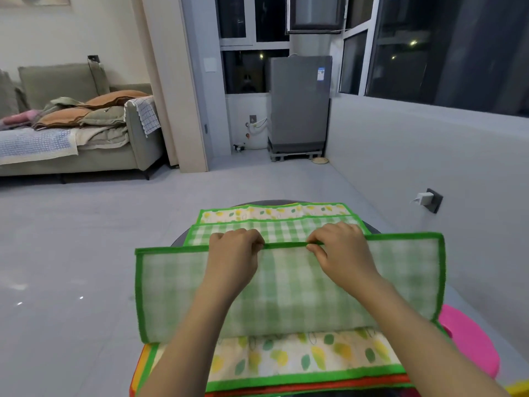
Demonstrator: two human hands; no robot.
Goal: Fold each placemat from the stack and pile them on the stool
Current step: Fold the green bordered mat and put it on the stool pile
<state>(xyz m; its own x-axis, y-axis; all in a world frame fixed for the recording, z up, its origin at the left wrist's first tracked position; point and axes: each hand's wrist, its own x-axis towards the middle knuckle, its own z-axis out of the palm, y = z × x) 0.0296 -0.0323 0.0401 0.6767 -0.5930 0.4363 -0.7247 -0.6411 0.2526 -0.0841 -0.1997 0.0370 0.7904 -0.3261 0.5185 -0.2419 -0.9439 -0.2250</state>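
Two hands pinch one green checked placemat [289,287].
Left hand [232,259] and right hand [343,250] grip its top edge, above the stack [300,359].

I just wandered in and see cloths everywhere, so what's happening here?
A person is folding placemats. Both hands, left hand and right hand, pinch the upper edge of a green checked placemat, held up over a stack of mats near the person. Beyond it, two folded placemats already lie on a dark round stool.
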